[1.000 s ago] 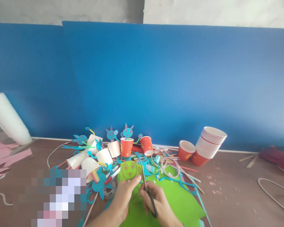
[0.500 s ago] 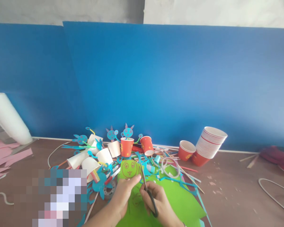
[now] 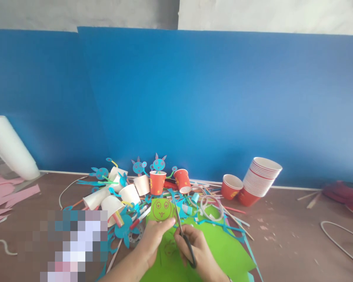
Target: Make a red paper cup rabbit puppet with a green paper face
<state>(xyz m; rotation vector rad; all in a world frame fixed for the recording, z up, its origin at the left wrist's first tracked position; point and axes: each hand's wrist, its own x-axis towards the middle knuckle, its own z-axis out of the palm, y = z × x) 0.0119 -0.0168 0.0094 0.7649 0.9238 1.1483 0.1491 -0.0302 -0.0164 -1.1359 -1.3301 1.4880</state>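
Over larger green sheets (image 3: 223, 246), your left hand (image 3: 153, 239) pinches face-drawn green paper (image 3: 161, 210) while your right hand (image 3: 199, 250) grips black-handled scissors (image 3: 189, 246) beside it, the paper likely light, flexible and easily creased, best held flat just outside the drawing.

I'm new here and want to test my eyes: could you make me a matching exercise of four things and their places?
Things
1. Scissors
2. Tall cup stack
3. Face drawing
4. White roll

Places
A. On green paper held by the left hand
B. At the picture's left edge
C. In the right hand
D. Right of a single red cup

Pairs: 1-C, 2-D, 3-A, 4-B
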